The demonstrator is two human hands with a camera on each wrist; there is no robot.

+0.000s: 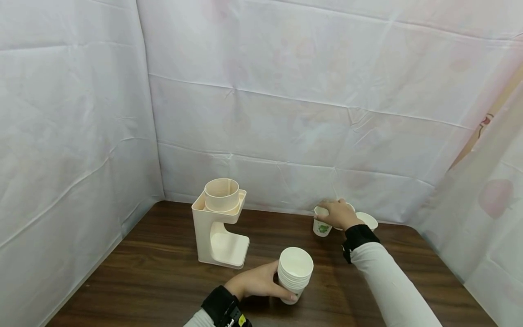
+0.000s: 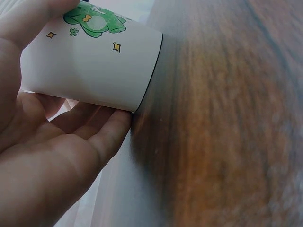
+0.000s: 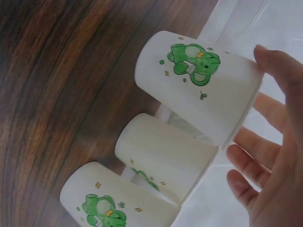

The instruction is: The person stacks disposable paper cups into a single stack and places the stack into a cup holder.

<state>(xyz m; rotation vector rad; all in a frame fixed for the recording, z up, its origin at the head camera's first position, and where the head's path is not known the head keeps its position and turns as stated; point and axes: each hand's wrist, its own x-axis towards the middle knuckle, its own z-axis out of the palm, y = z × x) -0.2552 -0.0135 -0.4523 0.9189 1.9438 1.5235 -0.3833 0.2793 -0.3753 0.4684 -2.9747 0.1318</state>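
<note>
Stack of paper cups point(image 1: 295, 271) is gripped by the left hand point(image 1: 255, 282) on the wooden table point(image 1: 163, 268), fingers curled round its lower wall. Right hand point(image 1: 338, 214) is laid over a single printed cup point(image 1: 321, 225) near the backdrop, fingers point(image 3: 272, 71) spread along its rim, not clenched.

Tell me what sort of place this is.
Probably a makeshift recording booth rather than a kitchen: creased white sheets hang as walls around a small wooden table. On it stand only a cream cup dispenser and paper cups, handled by two hands wearing wrist straps.
</note>
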